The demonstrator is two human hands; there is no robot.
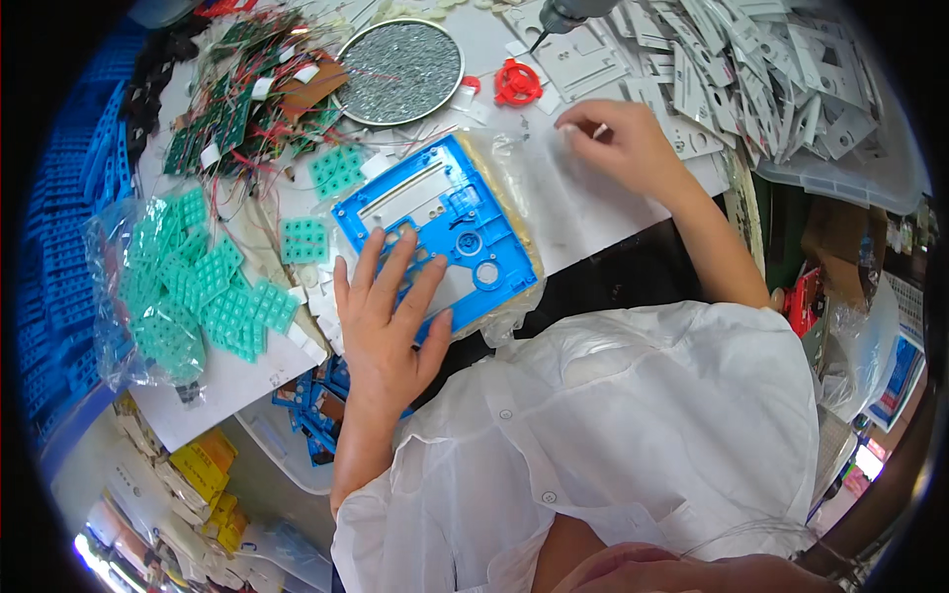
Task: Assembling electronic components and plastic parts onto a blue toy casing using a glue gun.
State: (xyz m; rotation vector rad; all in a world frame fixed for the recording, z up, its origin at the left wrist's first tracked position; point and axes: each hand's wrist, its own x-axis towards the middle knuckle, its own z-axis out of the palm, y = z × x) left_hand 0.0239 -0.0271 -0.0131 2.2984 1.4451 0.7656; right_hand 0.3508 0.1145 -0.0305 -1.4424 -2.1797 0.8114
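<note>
A blue plastic housing (pixel 502 249) with round openings and a long slot lies tilted on a plastic-wrapped pad at the table's front edge. My left hand (pixel 390 306) lies on its near left side, fingers spread and pressing flat on it. To the right of the housing, my right hand (pixel 628 148) is raised over the white table covering. Its thumb and fingers are curled together around a small white piece (pixel 600 130), mostly hidden by the fingers, so its kind cannot be made out.
A round tray of screws (pixel 400 74) stands behind the housing, beside red plastic parts (pixel 517 82) and a power screwdriver tip (pixel 542 38). Green circuit boards with wires (pixel 237 99) and turquoise rubber keypads (pixel 213 282) cover the left. Grey-white plates (pixel 692 79) pile up at the back right.
</note>
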